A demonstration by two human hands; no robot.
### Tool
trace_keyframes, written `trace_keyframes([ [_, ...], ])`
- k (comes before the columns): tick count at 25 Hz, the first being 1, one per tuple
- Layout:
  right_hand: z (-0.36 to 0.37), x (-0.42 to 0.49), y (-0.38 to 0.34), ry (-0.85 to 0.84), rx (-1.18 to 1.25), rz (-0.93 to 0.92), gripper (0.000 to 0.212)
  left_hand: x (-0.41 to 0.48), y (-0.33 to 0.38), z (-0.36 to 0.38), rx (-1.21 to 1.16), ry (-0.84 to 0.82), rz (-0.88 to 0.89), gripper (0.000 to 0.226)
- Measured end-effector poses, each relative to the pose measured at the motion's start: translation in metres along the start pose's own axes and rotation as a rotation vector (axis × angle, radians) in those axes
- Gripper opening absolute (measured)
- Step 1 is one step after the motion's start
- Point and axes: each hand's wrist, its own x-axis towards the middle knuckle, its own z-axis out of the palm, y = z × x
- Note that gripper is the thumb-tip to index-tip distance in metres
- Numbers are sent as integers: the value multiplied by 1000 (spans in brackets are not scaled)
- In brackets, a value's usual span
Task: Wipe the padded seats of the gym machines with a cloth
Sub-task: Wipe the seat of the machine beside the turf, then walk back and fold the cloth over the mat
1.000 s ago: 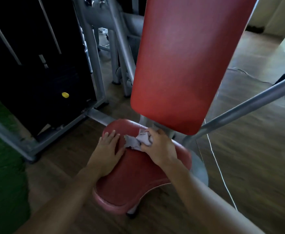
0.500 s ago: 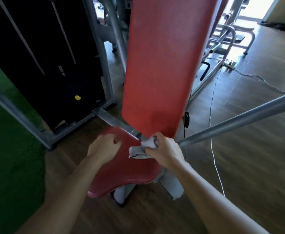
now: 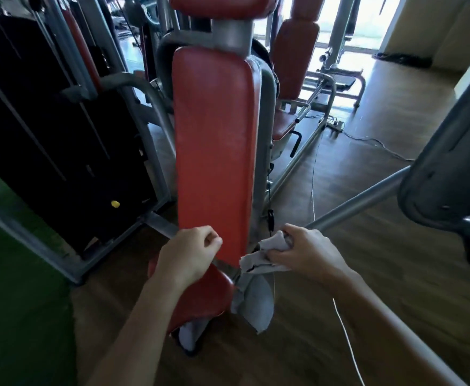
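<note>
A tall red padded backrest (image 3: 214,146) stands upright in front of me, with the red padded seat (image 3: 203,293) low beneath it, partly hidden by my left arm. My right hand (image 3: 309,253) grips a crumpled grey cloth (image 3: 264,256) just right of the backrest's lower end, off the seat. My left hand (image 3: 188,253) hovers above the seat's left part with its fingers curled into a loose fist, holding nothing.
A black weight stack (image 3: 61,140) in a grey frame stands at left beside green turf (image 3: 11,274). A grey bar (image 3: 359,201) and a large grey machine arm (image 3: 451,162) cross at right. Another red-padded machine (image 3: 292,79) stands behind. White cables (image 3: 345,338) lie on the wooden floor.
My view has risen, showing the whole backrest. Both hands lifted off the seat: the right one drew the cloth right, the left one curled from flat into a fist.
</note>
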Motion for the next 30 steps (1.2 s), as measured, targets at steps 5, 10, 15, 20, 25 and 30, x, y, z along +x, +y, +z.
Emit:
trace_keyframes([
  [5,-33,-44,-11,38,7,8,38,-38,27,-27,-6,58,39,23],
  [10,-42,-86,-15,50,28,-23,36,-77,37,-31,37,51,23,23],
  [15,-59,-142,34,45,52,-55,39,-131,76,2,35,61,-6,24],
  [20,-112,-190,142,46,26,-19,36,-167,177,65,-26,117,68,22],
  [25,-186,-223,288,67,57,70,37,-181,327,143,-90,46,172,25],
  [30,-264,-234,385,141,79,178,36,-171,457,186,-169,-44,274,28],
])
